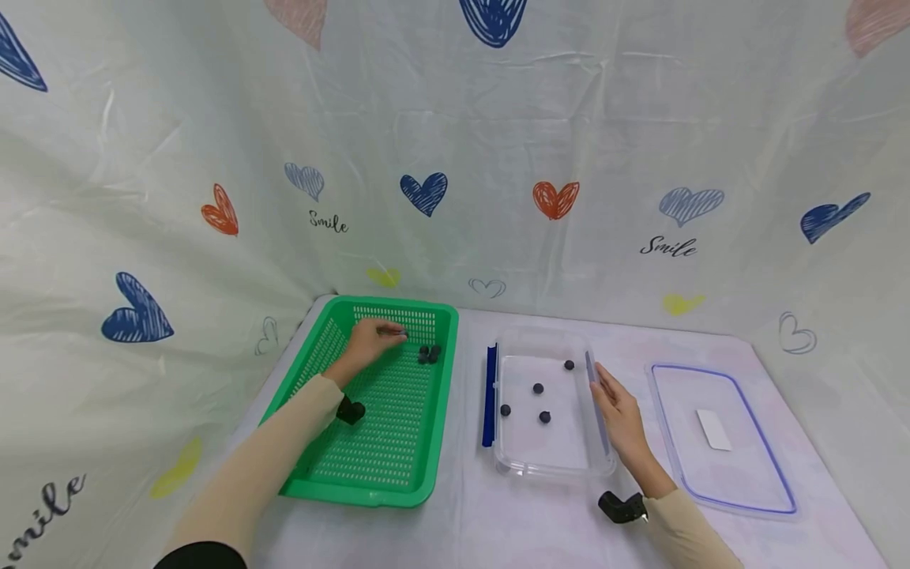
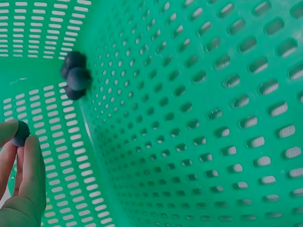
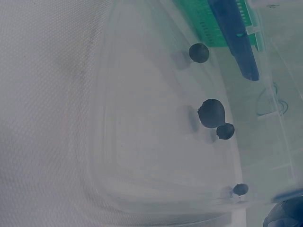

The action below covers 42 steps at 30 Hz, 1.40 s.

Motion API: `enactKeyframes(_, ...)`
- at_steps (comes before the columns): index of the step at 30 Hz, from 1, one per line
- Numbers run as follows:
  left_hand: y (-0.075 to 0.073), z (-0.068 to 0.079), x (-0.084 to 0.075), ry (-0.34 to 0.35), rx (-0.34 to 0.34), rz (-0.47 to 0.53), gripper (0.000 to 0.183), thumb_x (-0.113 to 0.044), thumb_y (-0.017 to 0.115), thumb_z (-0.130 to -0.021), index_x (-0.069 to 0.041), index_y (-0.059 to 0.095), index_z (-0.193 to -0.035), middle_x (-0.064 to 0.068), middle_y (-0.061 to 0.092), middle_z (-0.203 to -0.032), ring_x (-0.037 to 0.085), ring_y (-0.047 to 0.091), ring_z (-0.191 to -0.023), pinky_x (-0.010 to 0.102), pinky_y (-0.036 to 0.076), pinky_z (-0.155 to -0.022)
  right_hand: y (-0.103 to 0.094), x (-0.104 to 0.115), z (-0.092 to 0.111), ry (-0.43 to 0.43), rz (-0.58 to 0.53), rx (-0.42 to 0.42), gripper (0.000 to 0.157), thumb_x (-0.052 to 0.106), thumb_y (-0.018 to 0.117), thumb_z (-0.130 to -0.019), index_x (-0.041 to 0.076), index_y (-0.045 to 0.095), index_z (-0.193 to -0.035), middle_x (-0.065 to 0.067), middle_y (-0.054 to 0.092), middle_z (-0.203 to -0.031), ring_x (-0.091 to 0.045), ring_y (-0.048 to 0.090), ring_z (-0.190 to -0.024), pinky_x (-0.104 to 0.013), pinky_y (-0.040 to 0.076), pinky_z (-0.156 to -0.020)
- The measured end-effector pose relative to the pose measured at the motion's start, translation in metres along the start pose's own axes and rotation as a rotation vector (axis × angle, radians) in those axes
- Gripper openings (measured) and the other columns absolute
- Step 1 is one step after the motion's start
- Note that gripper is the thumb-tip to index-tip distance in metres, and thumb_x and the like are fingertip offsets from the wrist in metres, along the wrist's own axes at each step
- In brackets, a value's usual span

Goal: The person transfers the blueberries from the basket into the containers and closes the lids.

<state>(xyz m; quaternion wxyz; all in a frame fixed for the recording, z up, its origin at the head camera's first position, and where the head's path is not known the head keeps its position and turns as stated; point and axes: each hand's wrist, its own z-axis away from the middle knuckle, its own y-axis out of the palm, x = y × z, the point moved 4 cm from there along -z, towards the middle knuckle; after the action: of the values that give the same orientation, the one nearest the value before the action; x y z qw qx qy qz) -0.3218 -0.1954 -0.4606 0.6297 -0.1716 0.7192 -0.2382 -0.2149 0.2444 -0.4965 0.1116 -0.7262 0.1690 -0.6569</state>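
Observation:
My left hand (image 1: 370, 344) is over the far part of the green basket (image 1: 449, 395). In the left wrist view its thumb and fingertips pinch one dark blueberry (image 2: 21, 134). A small cluster of blueberries (image 2: 77, 79) lies in a corner of the basket, just right of that hand in the head view. My right hand (image 1: 621, 419) touches the right side of a clear plastic box (image 1: 550, 468), its fingers fairly straight along the raised side flap (image 1: 599, 403). Several blueberries (image 3: 211, 113) lie spread out on the box floor. Only a bit of the right hand shows in the right wrist view.
A clear lid (image 1: 757, 474) with a blue seal and a white label lies right of the box. The box's blue side latch (image 1: 490, 399) stands out toward the basket. Behind the table (image 1: 469, 521) hangs a heart-print curtain (image 1: 490, 245).

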Motion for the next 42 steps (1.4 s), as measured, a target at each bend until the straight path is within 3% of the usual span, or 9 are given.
enactKeyframes(8, 0.0, -0.002, -0.014, 0.04, 0.001, 0.043, 0.027, -0.013, 0.074, -0.092, 0.004, 0.072, -0.113, 0.016, 0.072, -0.107, 0.03, 0.069, -0.098, 0.039, 0.058, -0.082, -0.001, 0.0, -0.002, -0.003, -0.012, -0.003, 0.055, 0.026, 0.047, -0.108, -0.001, 0.032, -0.154, -0.024, 0.033, -0.155, -0.036, 0.035, -0.141, -0.011, 0.033, -0.099)
enactKeyframes(15, 0.0, -0.001, -0.03, 0.046, -0.052, 0.071, 0.025, -0.016, 0.077, -0.09, 0.001, 0.074, -0.109, 0.014, 0.073, -0.104, 0.027, 0.07, -0.096, 0.037, 0.059, -0.079, -0.001, -0.001, -0.003, -0.01, -0.007, -0.009, 0.056, 0.027, 0.047, -0.108, -0.001, 0.033, -0.154, -0.024, 0.033, -0.155, -0.037, 0.035, -0.141, -0.011, 0.033, -0.099)
enactKeyframes(23, 0.0, 0.001, -0.042, 0.063, -0.086, 0.116, 0.022, -0.015, 0.079, -0.088, -0.002, 0.076, -0.105, 0.013, 0.073, -0.103, 0.027, 0.071, -0.095, 0.037, 0.059, -0.077, -0.001, -0.001, -0.002, 0.007, -0.008, -0.004, 0.056, 0.028, 0.047, -0.108, 0.0, 0.032, -0.154, -0.023, 0.033, -0.155, -0.036, 0.035, -0.141, -0.034, 0.033, -0.106)
enactKeyframes(32, 0.004, 0.004, -0.057, 0.076, -0.106, 0.118, 0.021, -0.017, 0.078, -0.089, -0.003, 0.076, -0.105, 0.011, 0.074, -0.101, 0.025, 0.07, -0.093, 0.036, 0.059, -0.077, 0.0, -0.002, -0.001, 0.013, -0.02, 0.0, 0.055, 0.025, 0.047, -0.108, 0.0, 0.032, -0.154, -0.023, 0.032, -0.155, -0.036, 0.035, -0.141, -0.039, 0.033, -0.106)
enactKeyframes(36, 0.005, 0.004, -0.064, 0.052, -0.121, 0.135, 0.02, -0.016, 0.078, -0.089, -0.003, 0.075, -0.104, 0.011, 0.074, -0.101, 0.025, 0.071, -0.093, 0.036, 0.059, -0.078, 0.0, -0.002, -0.001, 0.014, -0.018, -0.002, 0.055, 0.025, 0.048, -0.108, 0.0, 0.032, -0.154, -0.023, 0.033, -0.155, -0.036, 0.035, -0.141, -0.038, 0.033, -0.106)
enactKeyframes(42, 0.007, 0.002, -0.074, 0.055, -0.115, 0.15, 0.019, -0.015, 0.079, -0.088, -0.003, 0.075, -0.102, 0.011, 0.074, -0.1, 0.024, 0.071, -0.092, 0.036, 0.058, -0.078, 0.0, -0.002, -0.001, 0.008, -0.018, -0.008, 0.055, 0.026, 0.048, -0.108, -0.001, 0.033, -0.154, -0.024, 0.034, -0.154, -0.036, 0.036, -0.141, -0.021, 0.035, -0.104)
